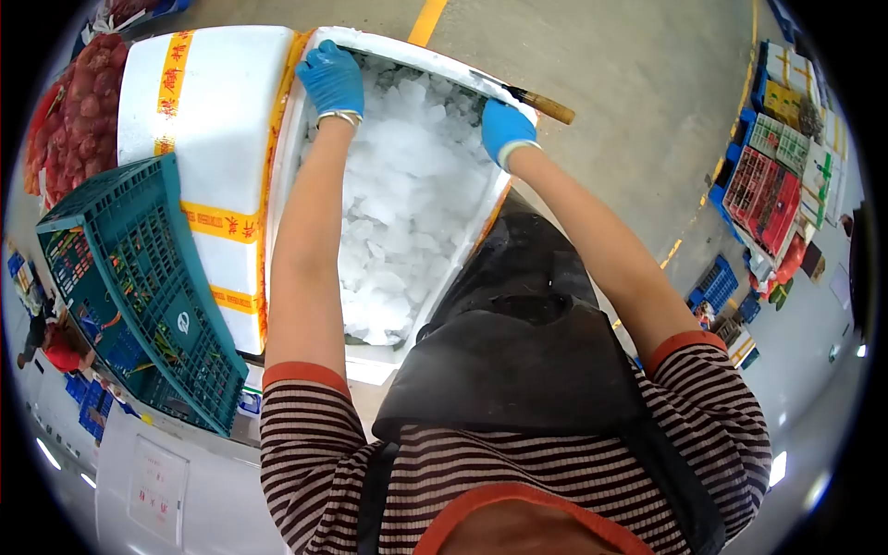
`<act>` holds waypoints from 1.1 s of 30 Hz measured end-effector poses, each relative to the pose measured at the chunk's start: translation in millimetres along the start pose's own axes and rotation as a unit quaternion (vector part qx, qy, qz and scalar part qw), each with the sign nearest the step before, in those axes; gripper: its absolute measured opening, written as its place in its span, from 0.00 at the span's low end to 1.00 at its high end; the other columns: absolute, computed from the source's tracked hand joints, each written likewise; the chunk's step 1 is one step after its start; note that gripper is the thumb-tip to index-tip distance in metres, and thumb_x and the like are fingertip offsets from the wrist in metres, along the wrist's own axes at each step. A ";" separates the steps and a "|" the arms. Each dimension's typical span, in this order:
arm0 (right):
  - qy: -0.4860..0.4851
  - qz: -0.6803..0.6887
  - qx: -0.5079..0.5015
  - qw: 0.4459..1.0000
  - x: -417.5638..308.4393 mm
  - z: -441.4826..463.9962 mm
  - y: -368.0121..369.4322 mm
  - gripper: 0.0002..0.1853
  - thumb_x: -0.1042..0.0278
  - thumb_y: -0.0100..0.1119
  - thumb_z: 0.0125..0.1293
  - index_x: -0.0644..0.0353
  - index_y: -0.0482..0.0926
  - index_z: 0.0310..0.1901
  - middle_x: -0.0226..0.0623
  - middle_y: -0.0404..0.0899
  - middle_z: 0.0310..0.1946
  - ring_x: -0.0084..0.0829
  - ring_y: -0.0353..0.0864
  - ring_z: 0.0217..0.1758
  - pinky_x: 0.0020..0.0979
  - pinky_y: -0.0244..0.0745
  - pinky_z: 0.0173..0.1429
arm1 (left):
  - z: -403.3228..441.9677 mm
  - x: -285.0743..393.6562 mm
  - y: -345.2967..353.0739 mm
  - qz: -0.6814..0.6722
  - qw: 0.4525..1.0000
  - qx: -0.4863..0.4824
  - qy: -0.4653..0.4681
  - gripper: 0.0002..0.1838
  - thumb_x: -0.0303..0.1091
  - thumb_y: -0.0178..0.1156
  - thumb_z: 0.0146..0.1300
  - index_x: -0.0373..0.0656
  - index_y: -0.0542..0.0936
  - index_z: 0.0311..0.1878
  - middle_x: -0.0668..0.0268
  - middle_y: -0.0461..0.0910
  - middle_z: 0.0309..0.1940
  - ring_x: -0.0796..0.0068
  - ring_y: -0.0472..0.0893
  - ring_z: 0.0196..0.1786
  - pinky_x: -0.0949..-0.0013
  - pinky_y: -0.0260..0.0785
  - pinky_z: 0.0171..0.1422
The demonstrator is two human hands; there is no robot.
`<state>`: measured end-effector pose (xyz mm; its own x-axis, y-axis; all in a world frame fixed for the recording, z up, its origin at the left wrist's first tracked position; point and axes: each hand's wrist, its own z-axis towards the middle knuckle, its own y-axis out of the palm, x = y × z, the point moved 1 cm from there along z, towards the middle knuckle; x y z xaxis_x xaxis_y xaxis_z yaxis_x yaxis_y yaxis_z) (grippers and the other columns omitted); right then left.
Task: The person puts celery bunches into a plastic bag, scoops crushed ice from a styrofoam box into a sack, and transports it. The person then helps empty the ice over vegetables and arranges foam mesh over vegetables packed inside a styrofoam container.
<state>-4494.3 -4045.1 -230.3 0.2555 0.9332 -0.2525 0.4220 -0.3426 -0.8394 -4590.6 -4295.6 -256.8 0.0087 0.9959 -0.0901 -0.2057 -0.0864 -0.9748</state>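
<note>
An open white foam box [370, 368] full of crushed ice [398, 176] stands before me. My left hand [331, 81], in a blue glove, is at the box's far left corner, its fingers curled over the rim. At the far right corner is my right hand [506, 129], also in a blue glove; its fingers are largely hidden, and what it grips cannot be made out. A tool with a wooden handle [553, 108] and a dark metal part lies across the rim just beyond my right hand.
Closed white foam boxes with orange tape [222, 139] stand at the left, beside a green plastic crate [171, 296] and a red net sack [88, 111]. Stacked crates [763, 190] are at the far right. A person in red [63, 351] is far left.
</note>
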 end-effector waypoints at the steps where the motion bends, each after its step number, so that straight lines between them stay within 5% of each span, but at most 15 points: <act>1: -0.001 -0.038 -0.037 0.999 3.0 12.5 8.5 0.13 0.66 0.46 0.63 0.62 0.80 0.40 0.48 0.80 0.43 0.48 0.80 0.44 0.39 0.76 0.47 | 2.3 -0.5 5.6 -0.013 1.000 0.005 -0.024 0.03 0.26 0.53 0.57 0.43 0.75 0.32 0.61 0.75 0.31 0.63 0.74 0.36 0.58 0.60 0.46; 4: -0.042 -0.187 -0.086 0.978 -9.1 27.9 20.9 0.16 0.66 0.44 0.64 0.61 0.81 0.46 0.47 0.79 0.48 0.47 0.80 0.48 0.40 0.76 0.50 | -5.2 -10.3 -16.9 -0.010 1.000 -0.012 0.020 0.04 0.32 0.56 0.54 0.45 0.78 0.28 0.61 0.76 0.34 0.61 0.74 0.35 0.57 0.62 0.47; 6: -0.045 -0.130 -0.035 0.990 -9.1 30.4 22.6 0.16 0.65 0.46 0.63 0.61 0.81 0.45 0.47 0.80 0.46 0.46 0.80 0.48 0.40 0.76 0.50 | -0.4 -21.8 -38.7 -0.009 0.997 -0.071 -0.006 0.05 0.35 0.59 0.51 0.46 0.80 0.24 0.62 0.75 0.35 0.59 0.73 0.39 0.58 0.65 0.46; 10: -0.048 -0.082 -0.033 0.995 -5.5 18.5 10.4 0.13 0.64 0.48 0.61 0.57 0.82 0.40 0.44 0.82 0.42 0.44 0.81 0.44 0.39 0.76 0.48 | -21.6 -54.1 -37.6 -0.125 0.991 -0.014 0.048 0.04 0.33 0.58 0.52 0.45 0.77 0.24 0.60 0.75 0.32 0.59 0.75 0.36 0.58 0.68 0.38; 13: -0.080 0.006 -0.082 0.993 -12.7 -6.3 -33.8 0.14 0.61 0.47 0.63 0.57 0.81 0.38 0.45 0.82 0.40 0.45 0.81 0.43 0.38 0.76 0.48 | -30.7 -54.1 -52.6 -0.352 0.930 0.006 -0.110 0.06 0.33 0.59 0.55 0.44 0.75 0.27 0.60 0.75 0.30 0.58 0.76 0.32 0.58 0.69 0.36; 16: -0.087 0.088 -0.131 0.984 -2.9 -16.1 -37.6 0.17 0.61 0.42 0.67 0.57 0.80 0.46 0.45 0.81 0.44 0.44 0.80 0.47 0.37 0.74 0.53 | -12.6 -54.3 -82.6 -0.311 0.945 0.041 -0.092 0.05 0.33 0.59 0.58 0.43 0.77 0.32 0.59 0.78 0.29 0.58 0.78 0.31 0.63 0.71 0.38; 19: -0.024 -0.028 -0.106 0.994 1.1 7.6 -2.1 0.15 0.62 0.47 0.67 0.61 0.79 0.47 0.42 0.81 0.43 0.38 0.81 0.46 0.35 0.76 0.48 | -3.2 -51.7 -76.5 -0.265 0.963 -0.013 -0.039 0.12 0.41 0.54 0.64 0.42 0.77 0.36 0.55 0.79 0.33 0.55 0.80 0.34 0.60 0.72 0.38; 20: 0.102 0.275 -0.041 0.955 23.0 38.3 67.5 0.18 0.63 0.41 0.68 0.59 0.79 0.50 0.44 0.77 0.53 0.42 0.76 0.56 0.35 0.71 0.58 | -6.1 -46.7 -59.7 -0.219 0.975 -0.044 -0.003 0.11 0.39 0.53 0.64 0.42 0.77 0.38 0.55 0.79 0.35 0.55 0.80 0.35 0.60 0.73 0.38; 24: 0.022 -0.113 -0.065 0.991 -8.2 33.8 36.1 0.18 0.64 0.42 0.65 0.61 0.82 0.43 0.45 0.79 0.50 0.44 0.79 0.51 0.40 0.74 0.54 | 7.2 -24.2 -37.3 -0.060 0.992 -0.067 0.087 0.07 0.34 0.53 0.62 0.44 0.76 0.41 0.57 0.78 0.36 0.57 0.80 0.35 0.59 0.74 0.38; 27: -0.022 -0.140 -0.072 0.987 -3.2 26.8 27.6 0.14 0.68 0.48 0.61 0.59 0.83 0.43 0.45 0.80 0.48 0.44 0.80 0.49 0.40 0.76 0.51 | 19.9 -22.8 -32.8 -0.027 0.976 0.023 0.214 0.06 0.32 0.53 0.61 0.46 0.76 0.40 0.59 0.77 0.34 0.60 0.80 0.34 0.61 0.75 0.36; 28: -0.017 -0.041 0.043 0.998 -2.6 21.0 28.3 0.14 0.69 0.48 0.61 0.58 0.83 0.42 0.46 0.80 0.46 0.44 0.81 0.47 0.41 0.77 0.49 | 23.3 -26.2 -32.8 -0.050 0.968 0.052 0.242 0.06 0.30 0.53 0.59 0.47 0.76 0.39 0.62 0.76 0.32 0.64 0.80 0.31 0.64 0.75 0.34; 31: -0.103 -0.131 -0.086 0.982 0.7 24.9 20.2 0.14 0.67 0.48 0.60 0.59 0.83 0.41 0.47 0.82 0.42 0.45 0.82 0.43 0.41 0.77 0.46 | 10.8 -36.3 -34.3 0.020 0.972 -0.031 0.232 0.06 0.28 0.56 0.57 0.46 0.78 0.38 0.62 0.78 0.33 0.67 0.81 0.36 0.68 0.76 0.33; 33: -0.078 -0.047 -0.122 0.988 -1.5 22.6 2.4 0.13 0.64 0.50 0.58 0.58 0.83 0.39 0.49 0.81 0.41 0.44 0.82 0.42 0.41 0.77 0.45 | 5.9 -43.0 -25.3 0.019 0.978 -0.051 0.201 0.04 0.29 0.56 0.58 0.46 0.80 0.34 0.63 0.79 0.31 0.66 0.82 0.32 0.67 0.76 0.33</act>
<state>-4513.3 -4044.9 -242.8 0.0755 0.9611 -0.2655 0.6397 -0.2509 -0.7266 -4591.5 -4336.1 -227.1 0.3912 0.9026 -0.1794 -0.1139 -0.1460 -0.9827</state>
